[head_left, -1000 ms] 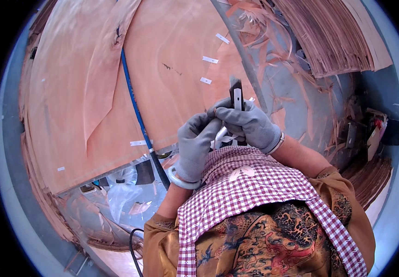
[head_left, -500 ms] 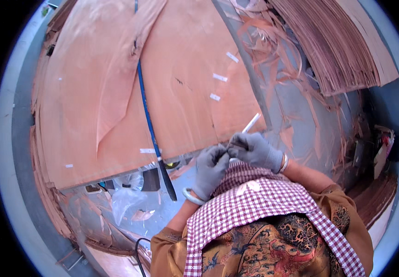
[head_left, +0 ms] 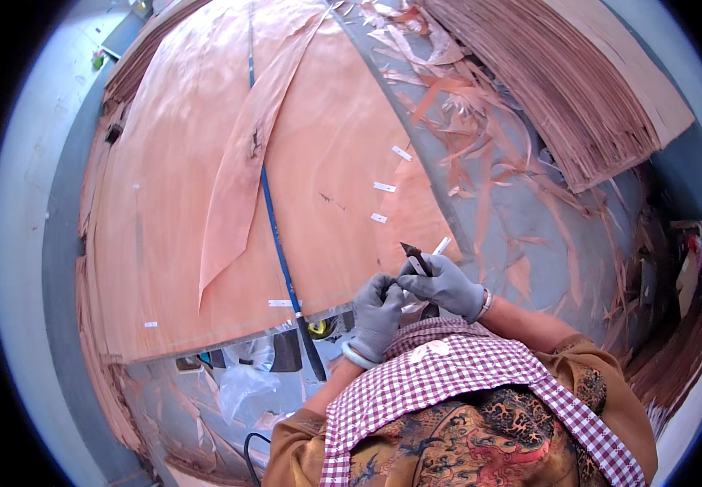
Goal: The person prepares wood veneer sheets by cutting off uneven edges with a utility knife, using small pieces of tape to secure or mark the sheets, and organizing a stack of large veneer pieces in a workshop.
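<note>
Both hands wear grey gloves and meet in front of my checked apron, at the near edge of the veneer sheet (head_left: 351,252). My right hand (head_left: 447,290) is closed around a dark knife (head_left: 416,260), its pointed blade sticking up past the fingers. A white strip (head_left: 442,245) also juts from behind that hand. Beside it, my left hand (head_left: 377,315) is closed in a pinch, its fingertips against the right hand's; whatever they hold is hidden. Small white tape pieces (head_left: 384,187) lie on the sheet.
A long blue rod (head_left: 279,243) with a black end crosses the sheet, partly under a loose veneer piece (head_left: 233,207). Veneer scraps (head_left: 481,114) litter the right side, near a tall veneer stack (head_left: 562,89). A clear plastic bag (head_left: 245,390) lies below the near edge.
The dark knife blade now shows above my right hand, and less of the white strip shows. The sheet and rod appear lower in view. Both hands stay together.
</note>
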### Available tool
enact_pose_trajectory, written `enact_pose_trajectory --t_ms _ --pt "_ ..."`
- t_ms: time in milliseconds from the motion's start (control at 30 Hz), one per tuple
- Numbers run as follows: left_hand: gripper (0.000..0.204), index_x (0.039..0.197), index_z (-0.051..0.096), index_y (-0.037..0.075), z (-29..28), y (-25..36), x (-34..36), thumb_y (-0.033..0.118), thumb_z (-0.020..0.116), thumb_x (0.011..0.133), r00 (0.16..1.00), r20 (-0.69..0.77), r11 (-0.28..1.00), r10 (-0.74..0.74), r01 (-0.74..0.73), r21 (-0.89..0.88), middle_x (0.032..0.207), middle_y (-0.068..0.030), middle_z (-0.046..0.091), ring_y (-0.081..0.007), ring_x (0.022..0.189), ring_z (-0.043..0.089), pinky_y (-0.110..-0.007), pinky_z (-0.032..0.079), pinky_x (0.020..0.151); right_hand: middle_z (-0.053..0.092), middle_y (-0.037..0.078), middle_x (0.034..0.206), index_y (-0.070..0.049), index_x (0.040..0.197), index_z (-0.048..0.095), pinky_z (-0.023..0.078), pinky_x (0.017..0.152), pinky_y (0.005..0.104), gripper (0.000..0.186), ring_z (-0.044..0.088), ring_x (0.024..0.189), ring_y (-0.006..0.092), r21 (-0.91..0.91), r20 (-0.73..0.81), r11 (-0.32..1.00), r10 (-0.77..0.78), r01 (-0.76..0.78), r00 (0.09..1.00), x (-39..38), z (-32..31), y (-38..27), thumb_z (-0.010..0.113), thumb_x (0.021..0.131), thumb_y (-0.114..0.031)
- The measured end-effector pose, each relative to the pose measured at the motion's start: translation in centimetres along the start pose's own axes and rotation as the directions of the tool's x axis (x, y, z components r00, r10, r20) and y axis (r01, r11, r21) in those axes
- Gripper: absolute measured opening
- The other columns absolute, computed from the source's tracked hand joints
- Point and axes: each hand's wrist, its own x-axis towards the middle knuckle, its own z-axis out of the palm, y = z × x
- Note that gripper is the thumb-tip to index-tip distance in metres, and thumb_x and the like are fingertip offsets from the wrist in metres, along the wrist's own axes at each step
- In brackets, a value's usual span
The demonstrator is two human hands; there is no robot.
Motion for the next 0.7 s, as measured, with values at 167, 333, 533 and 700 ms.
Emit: enact_pose_trajectory --t_ms 167,333,533,700 --pt "0.013 0.075 0.057 0.005 -2.8 -0.8 0.0 0.011 0.066 0.069 0.926 0.243 0.635 0.289 -0.375 0.675 0.075 -0.0104 0.06 -0.0328 0.068 0.056 -0.045 0.044 0.063 0.051 -0.005 0.074 -0.004 0.087 0.058 0.037 0.056 0.0196 0.015 0.045 0.067 0.0018 -0.077 -0.014 0.995 -0.068 0.067 0.998 -0.8 1.4 -1.3 0.063 0.087 -0.018" --pt "0.019 0.084 0.063 0.007 -6.9 -2.2 -3.2 0.019 0.069 0.07 0.842 0.451 0.782 0.297 -0.485 0.391 0.088 -0.0114 0.065 -0.0322 0.079 0.06 -0.044 0.046 0.07 0.053 -0.005 0.071 -0.003 0.089 0.06 0.039 0.056 0.0189 0.013 0.047 0.064 0.0022 0.016 0.048 0.999 -0.03 0.029 0.998 -0.6 3.7 -0.2 0.062 0.087 -0.015" --pt "0.022 0.097 0.064 0.007 -7.5 -0.9 -2.6 0.015 0.064 0.077 0.867 0.299 0.704 0.4 -0.499 0.506 0.08 -0.012 0.065 -0.0275 0.079 0.062 -0.034 0.047 0.07 0.055 -0.005 0.081 0.001 0.105 0.06 0.045 0.067 0.0227 0.022 0.048 0.075 0.0041 -0.261 -0.1 0.963 -0.09 0.061 0.991 -0.9 3.9 1.8 0.061 0.087 -0.011" --pt "0.016 0.102 0.061 -0.002 -8.3 -1.2 -5.7 0.006 0.057 0.088 0.887 0.201 0.832 -0.416 0.46 -0.31 0.077 -0.0015 0.061 -0.0051 0.062 0.054 -0.017 0.043 0.055 0.055 -0.002 0.072 0.0 0.088 0.062 0.042 0.059 0.0202 0.015 0.048 0.064 0.0044 -0.098 0.012 0.995 -0.006 0.007 1.0 -1.1 5.8 2.6 0.066 0.084 -0.014"
